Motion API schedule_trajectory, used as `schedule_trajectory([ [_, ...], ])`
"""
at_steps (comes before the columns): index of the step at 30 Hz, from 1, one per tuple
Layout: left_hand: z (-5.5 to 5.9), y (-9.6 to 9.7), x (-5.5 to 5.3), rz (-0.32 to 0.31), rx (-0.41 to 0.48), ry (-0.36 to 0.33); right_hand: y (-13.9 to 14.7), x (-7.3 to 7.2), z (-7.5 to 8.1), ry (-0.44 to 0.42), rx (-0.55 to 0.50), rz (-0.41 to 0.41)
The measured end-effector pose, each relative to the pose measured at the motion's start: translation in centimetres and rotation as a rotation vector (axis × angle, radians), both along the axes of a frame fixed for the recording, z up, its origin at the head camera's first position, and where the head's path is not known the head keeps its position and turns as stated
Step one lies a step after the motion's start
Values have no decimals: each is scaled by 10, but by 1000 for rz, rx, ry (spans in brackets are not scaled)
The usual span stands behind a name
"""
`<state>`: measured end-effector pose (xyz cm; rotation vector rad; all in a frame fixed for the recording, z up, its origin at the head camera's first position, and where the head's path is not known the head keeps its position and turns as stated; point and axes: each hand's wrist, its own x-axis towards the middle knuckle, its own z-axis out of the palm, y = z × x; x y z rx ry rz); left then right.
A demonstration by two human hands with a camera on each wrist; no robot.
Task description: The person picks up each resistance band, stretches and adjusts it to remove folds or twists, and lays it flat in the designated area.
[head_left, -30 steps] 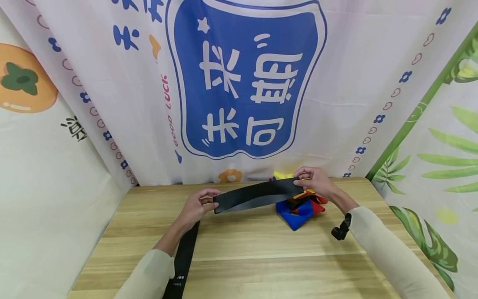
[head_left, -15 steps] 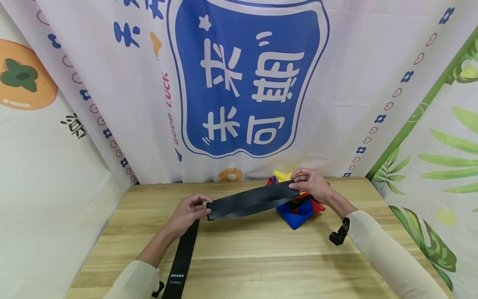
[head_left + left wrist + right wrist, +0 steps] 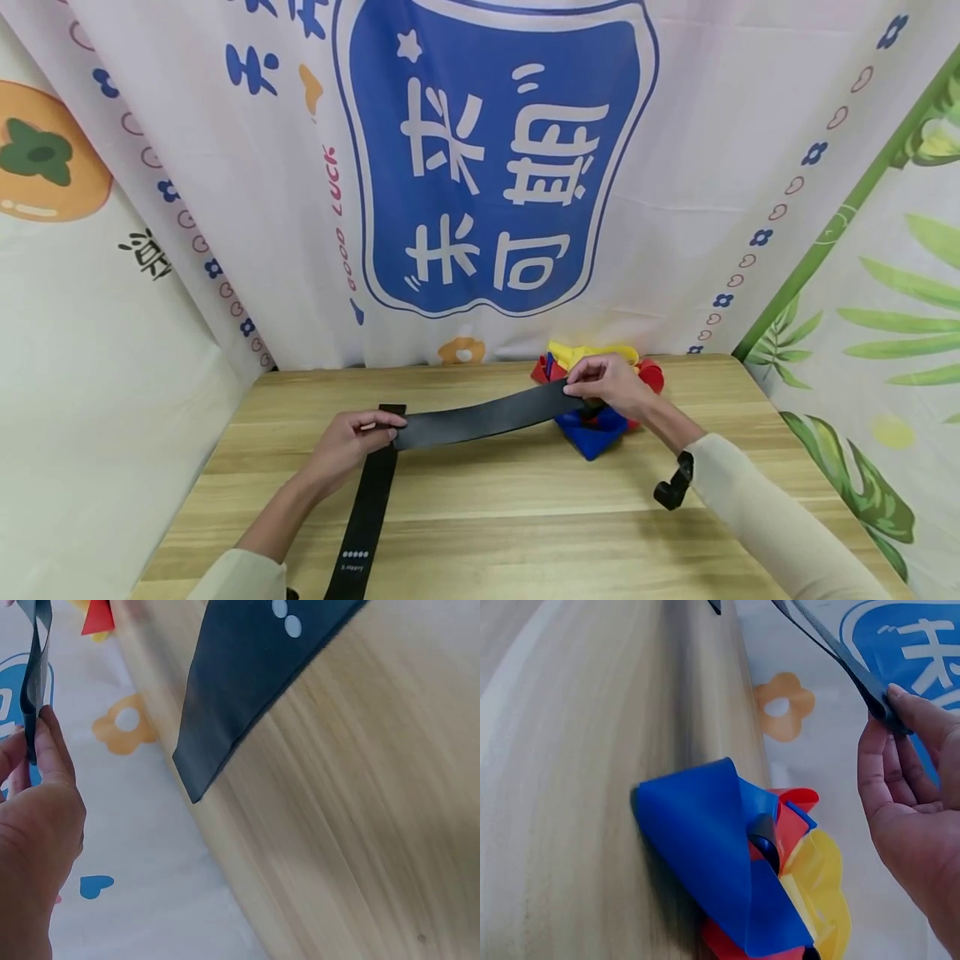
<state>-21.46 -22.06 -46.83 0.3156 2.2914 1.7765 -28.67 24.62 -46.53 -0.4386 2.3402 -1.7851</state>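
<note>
A black resistance band stretches in the air between both hands, sagging slightly. My left hand pinches its left end between thumb and fingers; in the left wrist view the band shows as a looped strip. The right end is pinched by my right hand, and in the right wrist view its folded end sits between thumb and fingertips. A second black band, with a row of pale dots and small print, lies flat on the table, its far end close to the left hand.
Behind the right hand is a heap of blue, yellow and red bands near the table's back edge. The wooden table meets a printed curtain at the back. A black wrist camera hangs from the right wrist.
Both hands have moved left and lower with the held band, the left one most. The band has turned to show a smooth grey-black face. More of the flat band's far end is now uncovered.
</note>
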Motion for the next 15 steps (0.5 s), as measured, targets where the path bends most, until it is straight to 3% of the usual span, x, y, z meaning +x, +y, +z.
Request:
schedule_trajectory([
  [15,-6,-21,32,-24,53,-85,-27,7,-13,-14,63,26],
])
